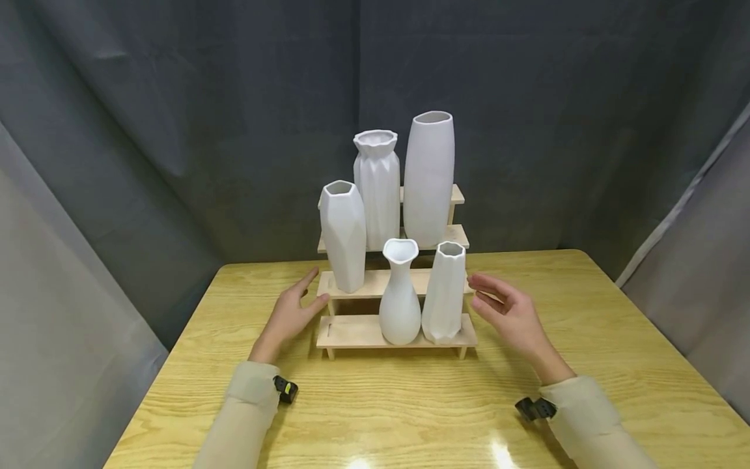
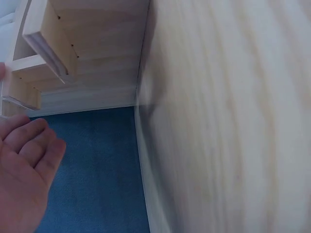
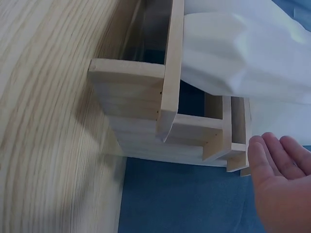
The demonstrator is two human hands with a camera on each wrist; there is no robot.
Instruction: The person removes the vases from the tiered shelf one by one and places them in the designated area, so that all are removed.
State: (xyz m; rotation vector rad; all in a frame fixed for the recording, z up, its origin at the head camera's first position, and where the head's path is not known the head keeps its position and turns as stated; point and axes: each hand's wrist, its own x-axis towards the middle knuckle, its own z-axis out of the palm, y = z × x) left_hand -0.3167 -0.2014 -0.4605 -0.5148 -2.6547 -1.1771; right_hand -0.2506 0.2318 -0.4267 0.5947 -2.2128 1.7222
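A stepped wooden shelf [image 1: 350, 333] stands on the table with several white vases on its tiers. My left hand [image 1: 289, 318] is beside its left end, thumb and fingers spread near the second tier. On the other side, my right hand [image 1: 511, 314] is close to the right end, its fingers loosely bent and holding nothing. A round-bellied vase [image 1: 400, 312] and a ribbed tapered vase [image 1: 445, 299] stand on the lowest tier. One tier up is a faceted vase [image 1: 344, 241]. Higher stand a pleated vase [image 1: 377, 189] and a tall smooth vase [image 1: 430, 179].
The wooden table [image 1: 381, 404] extends in front of the shelf and to both sides. Dark grey curtain [image 1: 234, 130] hangs right behind the table's back edge, with lighter cloth [image 1: 53, 339] at the left.
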